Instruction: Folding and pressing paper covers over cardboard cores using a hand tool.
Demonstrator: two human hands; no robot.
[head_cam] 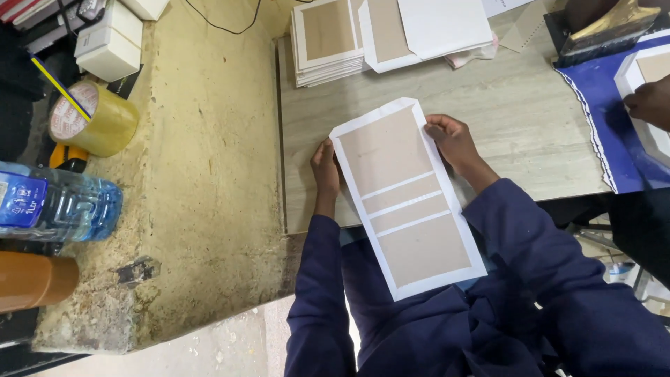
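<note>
Here, at the near edge of the wooden bench: a long white paper sheet with four grey board panels already laid on it in a row, white margins bare and unfolded all round, the sheet's near half overhanging the bench edge above the lap. Left hand closed lightly on the sheet's left long edge, fingers curled against it; right hand pinching the far right corner, thumb on top. Toward the far edge, a stack of similar board-and-paper pieces and loose white sheets. At the right edge, a blue paper under another person's hand. On the adjoining rough slab to the left, a roll of tape and a water bottle. Judged partway: panels placed, margins apparently yet to be turned over.
</note>
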